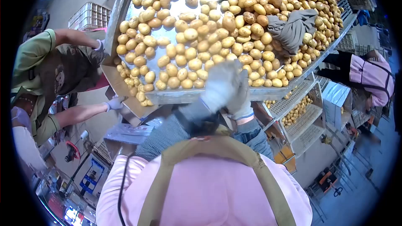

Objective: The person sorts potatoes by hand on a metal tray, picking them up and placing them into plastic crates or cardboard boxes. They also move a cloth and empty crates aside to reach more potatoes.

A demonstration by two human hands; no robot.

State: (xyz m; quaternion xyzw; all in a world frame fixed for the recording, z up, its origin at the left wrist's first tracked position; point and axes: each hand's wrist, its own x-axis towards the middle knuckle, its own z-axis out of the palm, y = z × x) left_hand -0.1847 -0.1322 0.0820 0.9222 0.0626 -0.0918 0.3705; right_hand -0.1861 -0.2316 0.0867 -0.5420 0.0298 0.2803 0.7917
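A big metal sorting tray (125,0) heaped with small yellow potatoes (197,46) fills the upper view. Both my hands wear gloves and are raised together at its near edge. My left hand (218,84) is motion-blurred, in a pale glove on a striped sleeve. It overlaps my right hand (243,98), which wears a grey glove. Neither hand visibly holds a potato, and the blur hides the fingers. A grey cloth (293,27) lies on the potatoes at the right.
A co-worker in a green shirt (33,58) stands at the left, gloved hand (113,102) at the tray's corner. Another person in pink (372,75) is at the right. Perforated trays with potatoes (298,109) sit below the tray, stacked crates (90,14) far left.
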